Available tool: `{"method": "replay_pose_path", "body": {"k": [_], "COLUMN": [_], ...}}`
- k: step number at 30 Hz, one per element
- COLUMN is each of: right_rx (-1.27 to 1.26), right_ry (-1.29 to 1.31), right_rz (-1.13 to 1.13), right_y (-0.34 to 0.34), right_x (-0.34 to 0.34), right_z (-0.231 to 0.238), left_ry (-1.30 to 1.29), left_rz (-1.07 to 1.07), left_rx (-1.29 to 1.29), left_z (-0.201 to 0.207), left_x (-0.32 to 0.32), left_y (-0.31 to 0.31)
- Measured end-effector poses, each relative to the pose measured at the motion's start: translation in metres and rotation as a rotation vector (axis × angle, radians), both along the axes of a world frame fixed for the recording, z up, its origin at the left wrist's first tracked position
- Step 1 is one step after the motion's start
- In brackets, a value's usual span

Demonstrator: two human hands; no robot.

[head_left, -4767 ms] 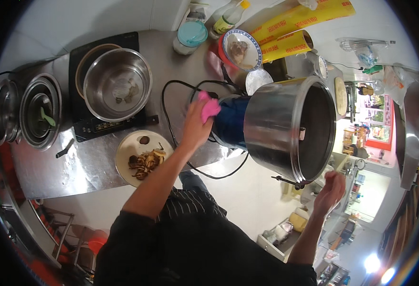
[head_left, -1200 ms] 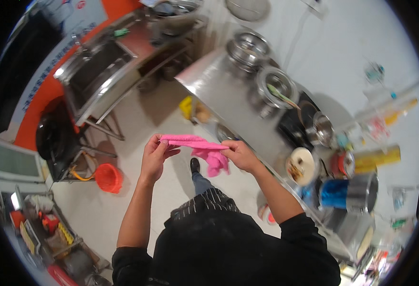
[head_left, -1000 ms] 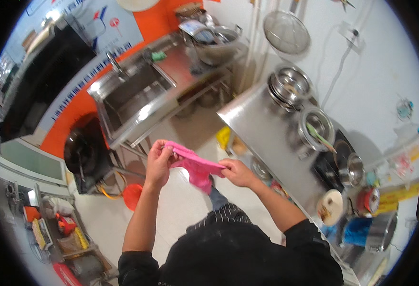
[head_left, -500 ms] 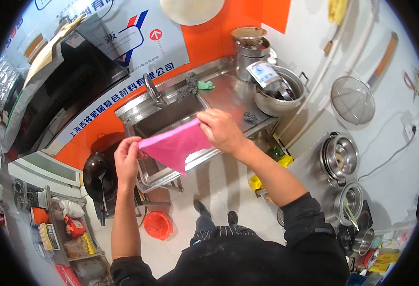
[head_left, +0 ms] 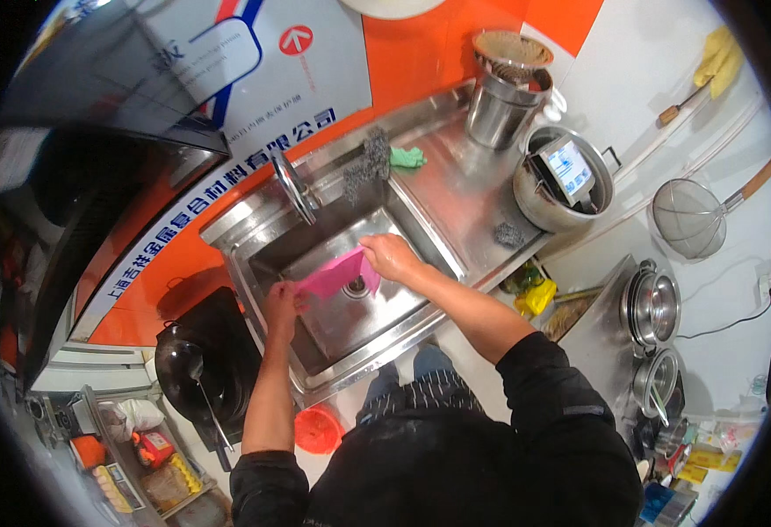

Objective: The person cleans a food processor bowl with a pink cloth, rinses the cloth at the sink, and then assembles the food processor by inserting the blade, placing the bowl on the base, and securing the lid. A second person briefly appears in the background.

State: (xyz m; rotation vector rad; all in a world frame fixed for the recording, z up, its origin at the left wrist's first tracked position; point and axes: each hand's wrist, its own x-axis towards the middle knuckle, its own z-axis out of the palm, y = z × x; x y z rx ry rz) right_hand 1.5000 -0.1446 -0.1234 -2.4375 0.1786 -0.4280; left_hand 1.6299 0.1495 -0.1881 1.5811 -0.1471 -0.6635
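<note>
A pink cloth (head_left: 337, 275) is stretched between my two hands above the steel sink (head_left: 384, 329). My left hand (head_left: 284, 307), slightly blurred, pinches the cloth's left end. The other end is gripped in the closed fingers of my right hand (head_left: 391, 256). Behind the cloth, part of the drain (head_left: 356, 288) shows in the basin floor. A curved faucet (head_left: 296, 189) stands over the far side of the basin, apart from both hands.
A grey scrubber (head_left: 370, 162) and green cloth (head_left: 408, 158) lie behind the basin. On the right counter stand a steel pot (head_left: 548, 204), a tall steel container (head_left: 498, 119) and a scouring pad (head_left: 508, 234). A wok (head_left: 175, 386) sits left; a red bin (head_left: 318, 430) is below.
My body and both hands have moved closer to the sink. The cloth, still held at both ends, has come down from the sink's front edge to over the basin.
</note>
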Motion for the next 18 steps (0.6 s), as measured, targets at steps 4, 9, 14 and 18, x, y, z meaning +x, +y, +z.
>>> {"method": "replay_pose_path", "body": {"k": [4,9,14,18], "right_rx": [0.15,0.335,0.352,0.168], "right_ry": [-0.108,0.313,0.004,0.031], "right_rz": [0.159,0.879,0.102,0.298], "right_y": [0.041,0.081,0.011,0.002], "right_x": [0.006,0.021,0.129,0.186], "right_z": [0.014,0.031,-0.021,-0.066], "left_ry": [0.203,-0.948,-1.048,-1.08], "left_rz": [0.453,-0.032,-0.454,-0.403], "left_rx": [-0.758,0.312,0.676,0.787], "left_z": [-0.017,-0.04,0.014,0.017], "left_x": [0.019,-0.027,-0.013,0.01], "left_y": [-0.005,-0.078,-0.124,-0.149]}}
